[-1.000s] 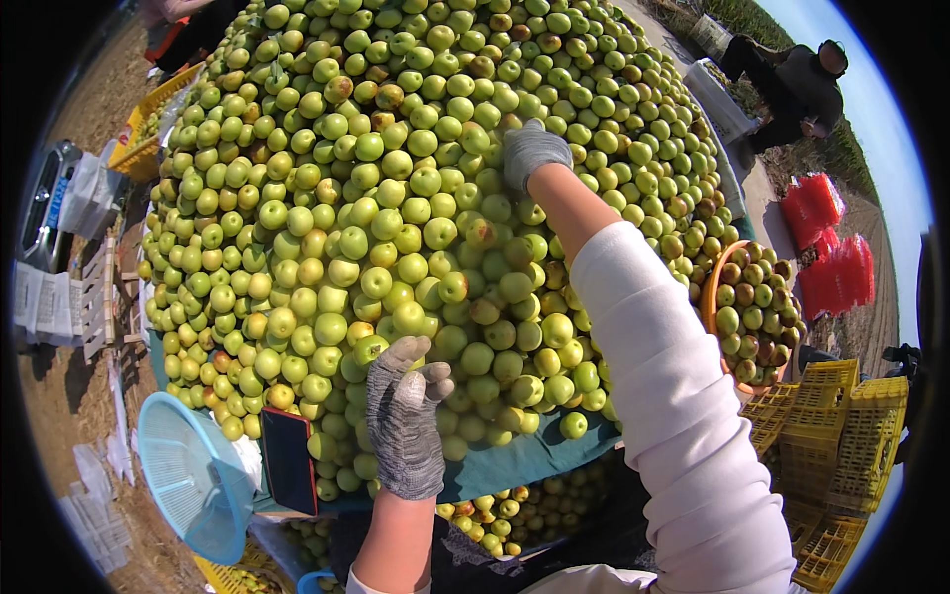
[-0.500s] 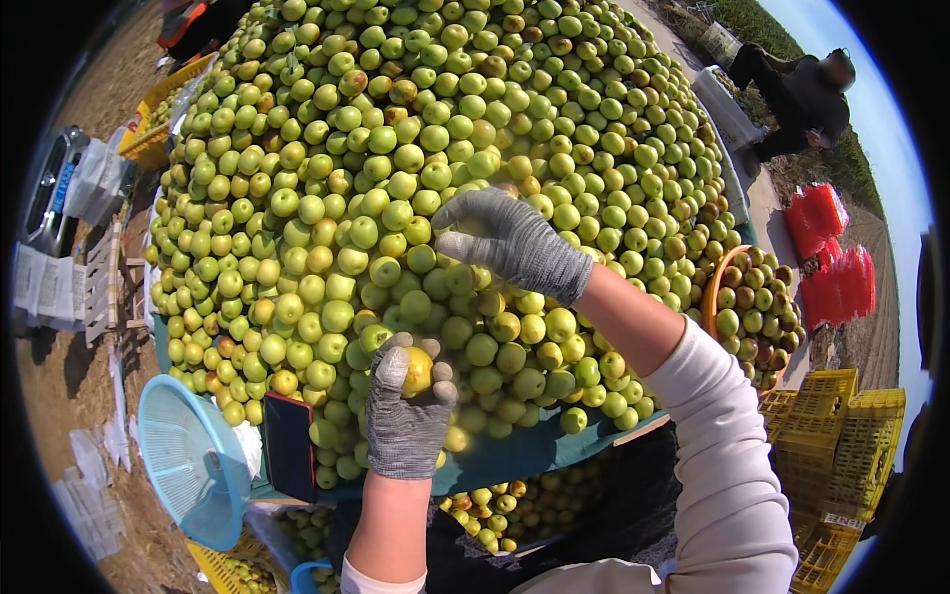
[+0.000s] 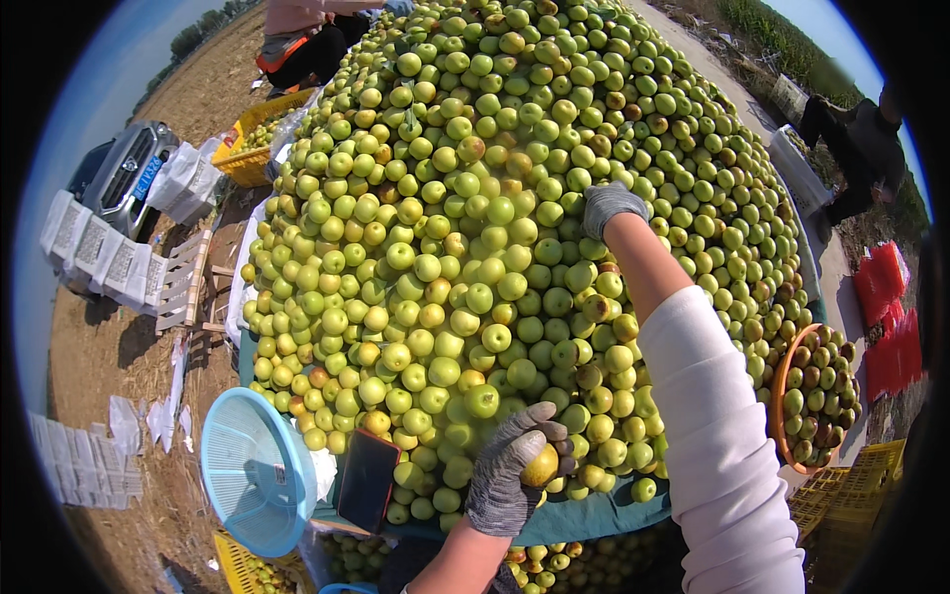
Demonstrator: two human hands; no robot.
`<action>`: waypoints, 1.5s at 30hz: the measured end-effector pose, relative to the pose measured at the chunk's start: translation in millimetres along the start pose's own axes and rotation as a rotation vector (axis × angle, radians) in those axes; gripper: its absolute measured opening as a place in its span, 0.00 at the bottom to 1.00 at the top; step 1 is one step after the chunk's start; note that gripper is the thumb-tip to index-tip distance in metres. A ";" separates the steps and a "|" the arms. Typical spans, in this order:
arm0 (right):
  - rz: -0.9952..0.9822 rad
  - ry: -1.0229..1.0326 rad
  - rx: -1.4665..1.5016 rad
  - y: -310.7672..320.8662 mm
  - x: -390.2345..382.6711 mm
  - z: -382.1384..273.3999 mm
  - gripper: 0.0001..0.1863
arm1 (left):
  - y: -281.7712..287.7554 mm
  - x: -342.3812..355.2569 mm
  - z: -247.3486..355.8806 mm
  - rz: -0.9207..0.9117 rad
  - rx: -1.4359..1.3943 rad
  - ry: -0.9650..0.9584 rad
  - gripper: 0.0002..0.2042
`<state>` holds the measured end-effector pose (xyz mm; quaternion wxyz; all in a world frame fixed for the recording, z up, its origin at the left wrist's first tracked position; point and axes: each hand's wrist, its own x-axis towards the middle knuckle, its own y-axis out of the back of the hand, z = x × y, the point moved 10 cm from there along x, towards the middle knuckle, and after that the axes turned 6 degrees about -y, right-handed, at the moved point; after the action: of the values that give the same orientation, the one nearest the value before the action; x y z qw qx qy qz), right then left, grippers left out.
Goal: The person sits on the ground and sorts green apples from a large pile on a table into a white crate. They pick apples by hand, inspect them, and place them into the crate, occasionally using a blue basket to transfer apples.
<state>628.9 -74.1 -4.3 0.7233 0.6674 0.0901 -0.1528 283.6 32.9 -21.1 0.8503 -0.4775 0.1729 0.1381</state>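
Observation:
A large heap of small, round, apple-like green fruit, some blushed yellow or brown, fills the middle. My left hand, in a grey knit glove, is at the heap's near edge, its fingers closed round a yellowish fruit. Farther up the heap, my gloved right hand rests among the fruit with curled fingers. Its fingertips point down into the heap, and whatever they grip is hidden. A dark phone-like slab with a red edge leans on the near edge, left of my left hand.
A blue plastic basket stands at the near left. On the right is an orange tub of browner fruit, with yellow crates below it. Red net bags lie beyond. One person crouches far left; another is far right.
The view has swung, shifting the heap rightward in the picture. My right hand has reached farther up the heap, its spread fingers now curled down. My left hand keeps the yellowish fruit.

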 end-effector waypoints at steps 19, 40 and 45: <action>0.262 0.891 0.446 -0.7 -321.8 45.9 0.32 | -59.4 -29.1 12.2 -0.327 0.791 -0.429 0.34; -1.114 -0.031 1.799 -284.2 -572.1 99.5 0.23 | 41.9 -212.4 91.1 -0.223 -0.169 -0.550 0.15; -1.062 -0.397 1.772 -337.2 -611.5 149.4 0.24 | 194.9 -261.9 180.3 -0.060 -0.124 -0.646 0.22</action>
<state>-70.2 -181.9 -102.2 -0.1816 0.7955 0.1070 -0.5682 -1.4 268.2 28.7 0.8342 -0.4646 -0.1288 0.2676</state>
